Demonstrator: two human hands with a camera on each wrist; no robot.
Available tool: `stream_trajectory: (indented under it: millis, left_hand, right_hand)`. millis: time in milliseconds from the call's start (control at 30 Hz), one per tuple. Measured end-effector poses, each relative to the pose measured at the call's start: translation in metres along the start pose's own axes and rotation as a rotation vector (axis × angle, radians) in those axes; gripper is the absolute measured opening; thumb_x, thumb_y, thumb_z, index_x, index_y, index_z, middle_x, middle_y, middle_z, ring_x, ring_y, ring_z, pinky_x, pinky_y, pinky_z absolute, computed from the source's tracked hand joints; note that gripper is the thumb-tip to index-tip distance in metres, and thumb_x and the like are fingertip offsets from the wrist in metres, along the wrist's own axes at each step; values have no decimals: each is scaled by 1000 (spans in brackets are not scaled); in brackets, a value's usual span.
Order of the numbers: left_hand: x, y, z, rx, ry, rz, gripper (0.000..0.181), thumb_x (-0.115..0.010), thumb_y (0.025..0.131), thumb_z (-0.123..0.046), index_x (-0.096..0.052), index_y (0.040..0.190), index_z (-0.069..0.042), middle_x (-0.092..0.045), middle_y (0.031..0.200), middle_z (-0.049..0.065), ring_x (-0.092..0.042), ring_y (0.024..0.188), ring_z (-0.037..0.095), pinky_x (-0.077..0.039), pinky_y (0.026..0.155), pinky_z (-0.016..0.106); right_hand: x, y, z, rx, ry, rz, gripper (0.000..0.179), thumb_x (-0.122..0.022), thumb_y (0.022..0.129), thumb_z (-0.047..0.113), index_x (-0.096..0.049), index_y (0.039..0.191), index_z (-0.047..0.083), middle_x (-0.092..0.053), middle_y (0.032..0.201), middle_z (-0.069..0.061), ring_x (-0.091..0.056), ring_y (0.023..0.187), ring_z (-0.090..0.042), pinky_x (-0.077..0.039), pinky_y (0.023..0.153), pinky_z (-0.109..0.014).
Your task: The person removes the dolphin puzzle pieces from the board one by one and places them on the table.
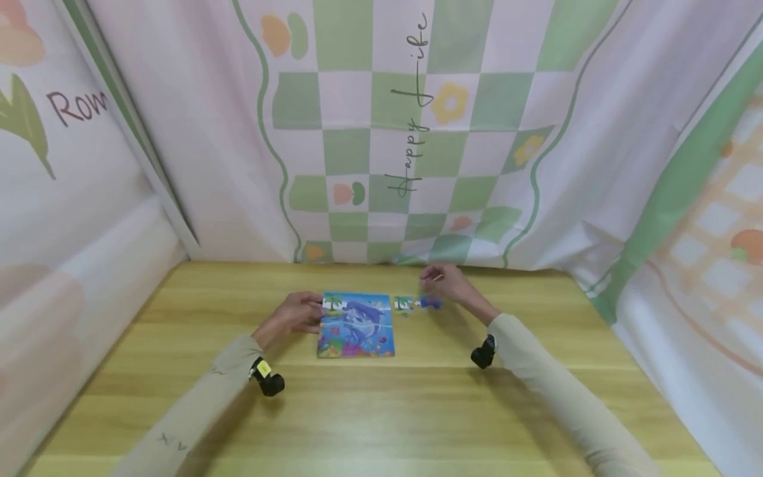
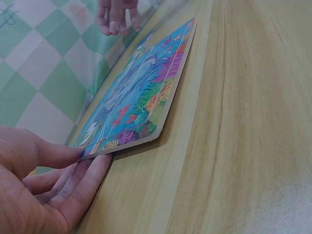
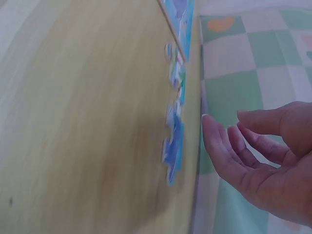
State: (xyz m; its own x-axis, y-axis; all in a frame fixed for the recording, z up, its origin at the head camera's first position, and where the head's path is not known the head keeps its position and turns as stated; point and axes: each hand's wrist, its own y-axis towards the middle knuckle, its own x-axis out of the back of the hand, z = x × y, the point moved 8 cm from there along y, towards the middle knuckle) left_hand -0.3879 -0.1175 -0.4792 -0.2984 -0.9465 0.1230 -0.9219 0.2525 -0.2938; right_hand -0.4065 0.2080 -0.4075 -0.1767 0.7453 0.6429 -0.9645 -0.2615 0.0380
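Left hand (image 1: 292, 313) pinches edge of puzzle board (image 1: 357, 339), likely steadying it; right hand (image 1: 454, 285), empty, loose-fingered, hovers near pieces (image 1: 430, 303).

This looks like a makeshift, curtained-off tabletop booth, the building around it untellable, with a wood-grain table (image 1: 369, 417), a checkered "Happy Life" curtain (image 1: 346, 40) behind it and printed drapes (image 1: 89, 179) flanking it.

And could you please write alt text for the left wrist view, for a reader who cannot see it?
A left hand pinches one edge of a colourful sea-picture board at a wood-grain table. Beyond it hangs the right hand, near a green-and-white checked cloth.
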Motion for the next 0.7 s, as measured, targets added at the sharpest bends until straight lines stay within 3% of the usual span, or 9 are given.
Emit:
stream_trajectory:
  millis: [133,267,500,700]
  left_hand:
    - [-3,-2,5,-4,2,-8,48,-63,99,5,-49,144,13,-62,130,30,-69,85,20,-70,76,32]
    - [-4,-6,8,-9,-4,-14,49,-63,99,4,-48,144,14,-63,128,29,-70,88,21,-70,77,33]
    - [-2,-6,0,-23,1,-28,51,-63,99,2,-47,146,14,-63,130,30,-71,92,23,-70,79,33]
    - [-1,-4,1,-12,14,-46,48,-64,100,1,-50,145,11,-64,131,29,-71,93,22,-70,79,33]
  right_hand:
    - [-13,-3,9,18,31,46,20,-64,101,2,-63,117,-10,-66,114,-27,-68,101,-41,-68,85,-52]
    - [-30,-2,18,61,18,79,20,-65,100,0,-63,114,-13,-68,107,-26,-70,95,-39,-69,76,-45]
    - [-51,7,40,108,-55,71,23,-69,97,0,-65,116,-12,-68,111,-25,-67,104,-36,-64,94,-44]
    - [-74,13,50,119,-55,101,31,-75,94,2,-63,119,-12,-65,118,-26,-65,108,-40,-63,95,-45]
